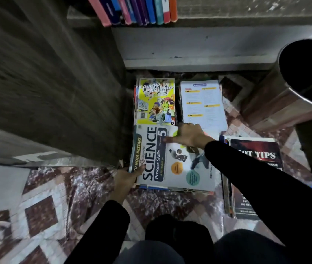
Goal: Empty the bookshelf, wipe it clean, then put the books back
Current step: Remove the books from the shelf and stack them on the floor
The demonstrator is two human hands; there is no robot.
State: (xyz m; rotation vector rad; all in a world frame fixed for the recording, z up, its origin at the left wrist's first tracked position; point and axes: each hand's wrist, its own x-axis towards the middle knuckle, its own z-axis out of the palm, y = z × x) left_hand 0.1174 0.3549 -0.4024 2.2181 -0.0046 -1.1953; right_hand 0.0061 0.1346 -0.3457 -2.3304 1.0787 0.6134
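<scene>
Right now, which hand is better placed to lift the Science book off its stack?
Probably the left hand: its thumb lies over the edge of the Science book, fingers seemingly beneath. The right hand only rests on top of the cover.

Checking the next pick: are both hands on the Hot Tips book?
No, the left hand and right hand touch the Science book, not the Hot Tips book.
</scene>
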